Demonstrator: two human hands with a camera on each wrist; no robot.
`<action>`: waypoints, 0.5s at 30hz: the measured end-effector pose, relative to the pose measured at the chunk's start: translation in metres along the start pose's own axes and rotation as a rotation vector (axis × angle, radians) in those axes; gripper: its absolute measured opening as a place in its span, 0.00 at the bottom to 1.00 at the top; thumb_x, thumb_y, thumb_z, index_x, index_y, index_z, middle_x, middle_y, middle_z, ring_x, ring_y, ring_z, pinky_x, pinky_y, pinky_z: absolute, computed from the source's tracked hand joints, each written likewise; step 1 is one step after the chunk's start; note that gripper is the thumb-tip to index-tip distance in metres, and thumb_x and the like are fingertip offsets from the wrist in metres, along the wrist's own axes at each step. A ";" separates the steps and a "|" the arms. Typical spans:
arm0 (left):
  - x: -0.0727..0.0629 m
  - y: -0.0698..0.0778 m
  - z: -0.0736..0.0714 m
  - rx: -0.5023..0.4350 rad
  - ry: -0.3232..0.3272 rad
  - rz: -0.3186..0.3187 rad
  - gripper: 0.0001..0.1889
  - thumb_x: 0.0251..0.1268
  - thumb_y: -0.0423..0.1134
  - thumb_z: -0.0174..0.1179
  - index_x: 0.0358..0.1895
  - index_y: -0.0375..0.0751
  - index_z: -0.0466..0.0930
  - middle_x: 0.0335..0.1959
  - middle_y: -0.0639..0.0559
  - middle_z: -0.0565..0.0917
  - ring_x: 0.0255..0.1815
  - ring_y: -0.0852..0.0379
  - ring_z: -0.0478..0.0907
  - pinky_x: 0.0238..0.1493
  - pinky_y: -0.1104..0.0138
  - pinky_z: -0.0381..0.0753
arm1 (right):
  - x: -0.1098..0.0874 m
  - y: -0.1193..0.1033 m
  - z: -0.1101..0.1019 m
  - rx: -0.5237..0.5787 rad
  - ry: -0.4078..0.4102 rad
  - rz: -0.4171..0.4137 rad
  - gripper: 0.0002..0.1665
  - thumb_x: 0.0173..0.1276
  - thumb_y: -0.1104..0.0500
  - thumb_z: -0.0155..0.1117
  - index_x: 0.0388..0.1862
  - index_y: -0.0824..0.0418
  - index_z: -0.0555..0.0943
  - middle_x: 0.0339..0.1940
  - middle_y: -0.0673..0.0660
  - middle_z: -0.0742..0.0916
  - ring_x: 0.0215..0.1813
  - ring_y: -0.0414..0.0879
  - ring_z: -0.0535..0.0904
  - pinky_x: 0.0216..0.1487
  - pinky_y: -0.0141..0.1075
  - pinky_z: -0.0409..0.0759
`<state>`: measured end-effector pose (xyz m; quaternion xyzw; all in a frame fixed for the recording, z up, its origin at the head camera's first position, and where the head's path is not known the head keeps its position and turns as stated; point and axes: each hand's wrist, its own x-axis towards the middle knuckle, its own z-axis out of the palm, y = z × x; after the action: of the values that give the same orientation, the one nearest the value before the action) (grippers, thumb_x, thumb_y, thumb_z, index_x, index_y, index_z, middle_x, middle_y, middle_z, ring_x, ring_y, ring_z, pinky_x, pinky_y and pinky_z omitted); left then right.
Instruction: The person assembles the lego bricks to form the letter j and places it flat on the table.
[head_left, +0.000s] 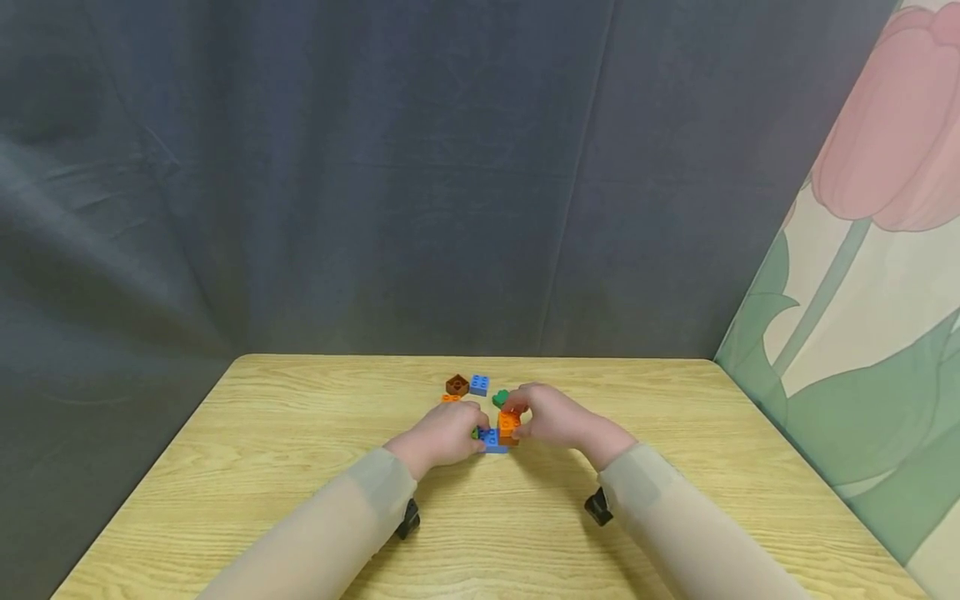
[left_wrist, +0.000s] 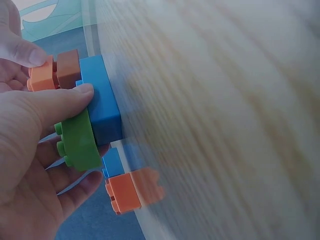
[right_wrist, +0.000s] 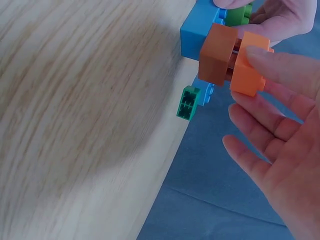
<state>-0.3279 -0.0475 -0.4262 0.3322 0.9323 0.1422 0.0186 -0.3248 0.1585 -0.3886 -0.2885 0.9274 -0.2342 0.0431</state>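
A long blue toy brick point(left_wrist: 105, 102) is held between the thumb and fingers of my left hand point(head_left: 447, 433), low over or on the wooden table. On one end of the blue brick sits a green brick point(left_wrist: 80, 142), partly behind the left fingers. A brown brick point(right_wrist: 216, 55) stands on the other end. My right hand point(head_left: 558, 419) pinches an orange brick point(right_wrist: 247, 65) with thumb and fingertips. Orange and brown lie against each other with a narrow gap, where the brown studs show. The right hand's other fingers are spread loosely.
Loose bricks lie just beyond the hands: a brown one point(head_left: 457, 385), a small blue one point(head_left: 479, 384), an orange one point(head_left: 450, 398) and a dark green one point(head_left: 500, 399). A dark curtain point(head_left: 480, 183) hangs behind the table point(head_left: 315, 433). A flowered panel point(head_left: 862, 333) stands at the right.
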 end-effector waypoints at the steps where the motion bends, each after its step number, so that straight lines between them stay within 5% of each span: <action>1: 0.000 0.000 0.000 0.000 0.001 0.001 0.12 0.63 0.42 0.69 0.47 0.46 0.87 0.38 0.59 0.79 0.38 0.62 0.76 0.46 0.64 0.77 | 0.000 0.000 0.000 0.005 -0.002 0.010 0.15 0.57 0.69 0.75 0.43 0.60 0.85 0.41 0.51 0.84 0.48 0.54 0.80 0.52 0.48 0.78; 15: -0.002 0.001 0.000 -0.013 0.010 0.003 0.11 0.62 0.41 0.70 0.47 0.45 0.88 0.40 0.57 0.81 0.40 0.61 0.77 0.47 0.63 0.78 | 0.000 0.000 0.003 -0.015 -0.006 -0.029 0.16 0.56 0.71 0.75 0.44 0.61 0.86 0.40 0.51 0.83 0.47 0.56 0.80 0.51 0.47 0.77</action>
<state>-0.3261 -0.0478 -0.4259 0.3329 0.9309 0.1499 0.0157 -0.3242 0.1576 -0.3918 -0.3032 0.9247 -0.2268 0.0402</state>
